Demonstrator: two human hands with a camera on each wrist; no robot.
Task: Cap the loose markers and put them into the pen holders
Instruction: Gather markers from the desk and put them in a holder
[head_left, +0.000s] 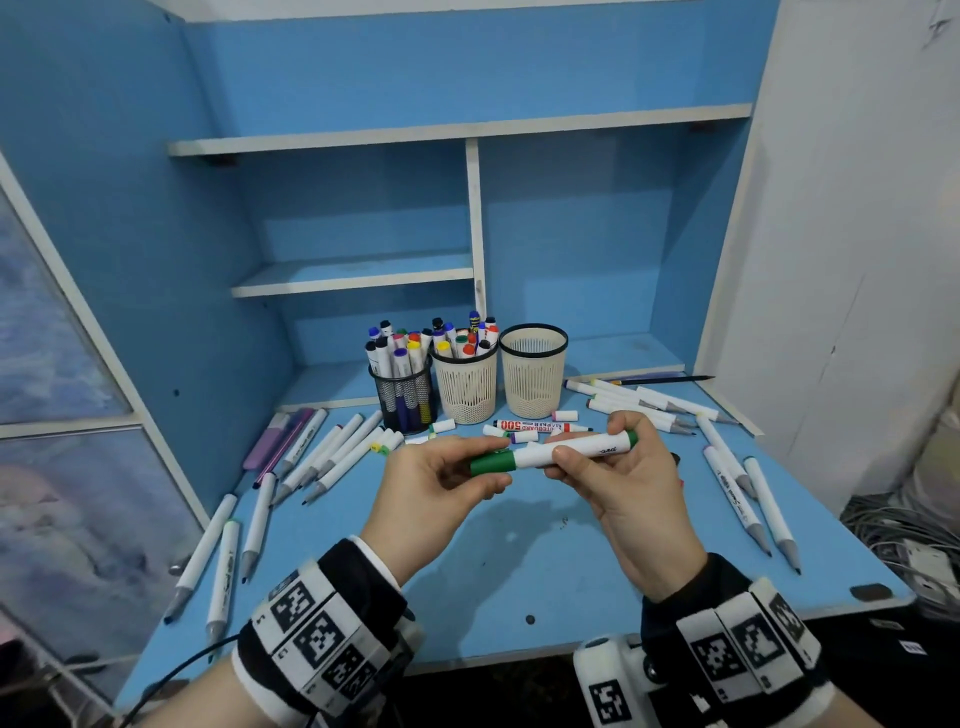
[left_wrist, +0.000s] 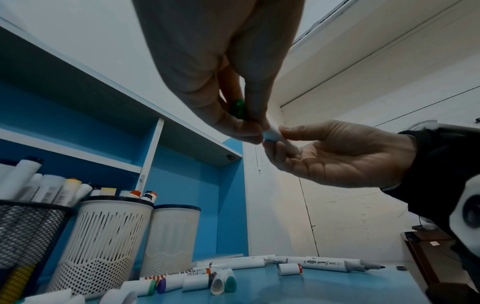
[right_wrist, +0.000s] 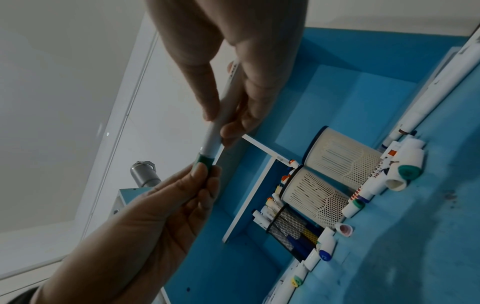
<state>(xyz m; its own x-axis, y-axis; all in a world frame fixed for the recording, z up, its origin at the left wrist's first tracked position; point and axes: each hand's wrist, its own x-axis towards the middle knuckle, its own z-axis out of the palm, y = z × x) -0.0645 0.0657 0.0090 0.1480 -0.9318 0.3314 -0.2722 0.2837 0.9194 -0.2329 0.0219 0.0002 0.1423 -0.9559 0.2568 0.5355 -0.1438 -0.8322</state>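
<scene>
A white whiteboard marker (head_left: 566, 450) with a green cap (head_left: 491, 462) hangs level above the blue desk (head_left: 519, 571). My left hand (head_left: 493, 464) pinches the cap (right_wrist: 205, 162) between thumb and fingers. My right hand (head_left: 592, 441) grips the white barrel (right_wrist: 226, 115), and the cap sits on the barrel's end. Behind stand a black mesh holder (head_left: 405, 400) and a beige holder (head_left: 465, 389), both full of capped markers, and a beige holder (head_left: 532, 379) that looks empty. In the left wrist view the cap (left_wrist: 237, 108) shows between my fingers.
Uncapped markers lie scattered at the left (head_left: 311, 457) and right (head_left: 727, 457) of the desk. Loose caps (head_left: 563, 415) and a red whiteboard marker (head_left: 540, 426) lie in front of the holders. A pencil (head_left: 665, 380) lies at the back right. Shelves rise behind.
</scene>
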